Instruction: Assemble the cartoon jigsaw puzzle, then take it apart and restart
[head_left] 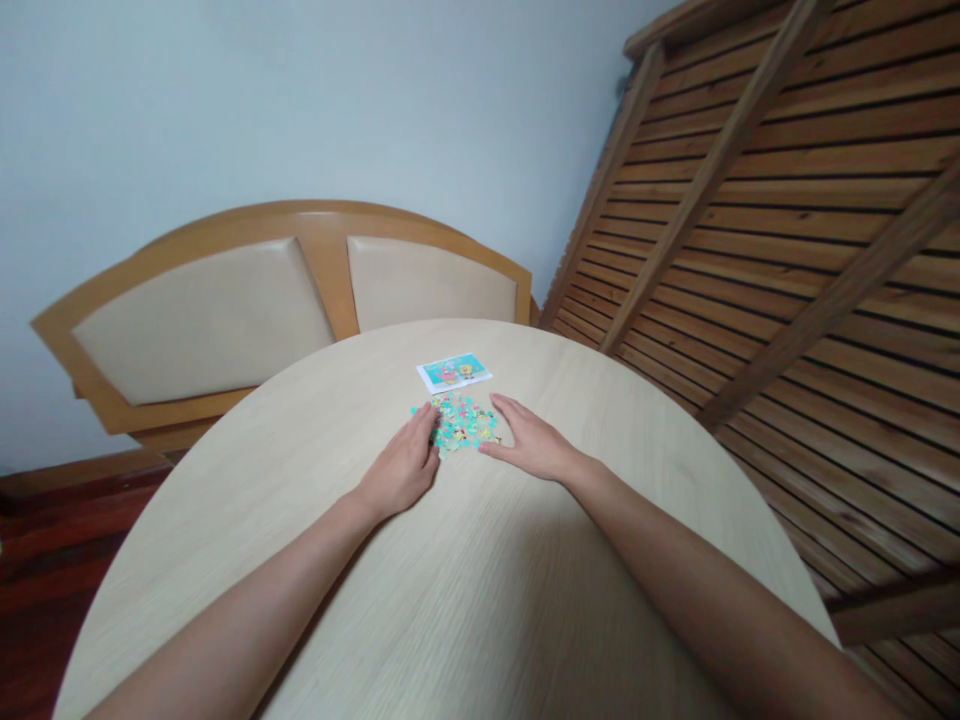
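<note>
A small heap of turquoise jigsaw pieces (463, 424) lies on the round pale wooden table (450, 600). My left hand (405, 465) rests flat on the table at the heap's left edge, fingers stretched out and touching the pieces. On the heap's right side my right hand (529, 440) lies flat, fingers spread, thumb pointing toward the pieces. Neither hand holds anything. Just beyond the heap lies a small picture card (454, 372) with a cartoon print and white border.
A wooden headboard with beige padded panels (292, 300) leans against the pale blue wall behind the table. A slatted wooden bed frame (787, 230) stands tilted at the right. Dark red floor (45, 560) shows at the left.
</note>
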